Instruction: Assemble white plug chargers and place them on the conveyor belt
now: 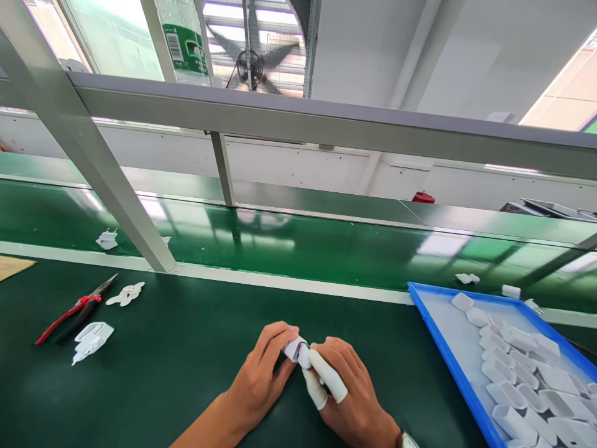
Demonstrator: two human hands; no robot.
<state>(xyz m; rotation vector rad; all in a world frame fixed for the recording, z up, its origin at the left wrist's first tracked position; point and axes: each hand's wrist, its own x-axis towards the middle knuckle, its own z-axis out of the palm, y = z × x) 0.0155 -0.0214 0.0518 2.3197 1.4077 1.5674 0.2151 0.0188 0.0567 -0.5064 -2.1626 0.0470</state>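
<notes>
Over the near middle of the green tabletop, my left hand (261,373) is closed around a small white plastic housing (291,349). White finger cots cover the thumb and index finger of my right hand (357,389), which pinches a smaller white piece (303,356) at the housing's right end. The two parts meet or nearly meet; my fingers hide whether they are joined. Something dark shows inside the housing's opening. A watch (409,440) is on my right wrist.
To the right, a blue-rimmed tray (448,367) holds several white plastic shells (506,367). Red-and-black pliers (84,306) lie at left near loose white pieces (92,339) and flat white parts (125,294). A metal frame post (114,180) rises from the table's far edge beside a green conveyor belt (303,249).
</notes>
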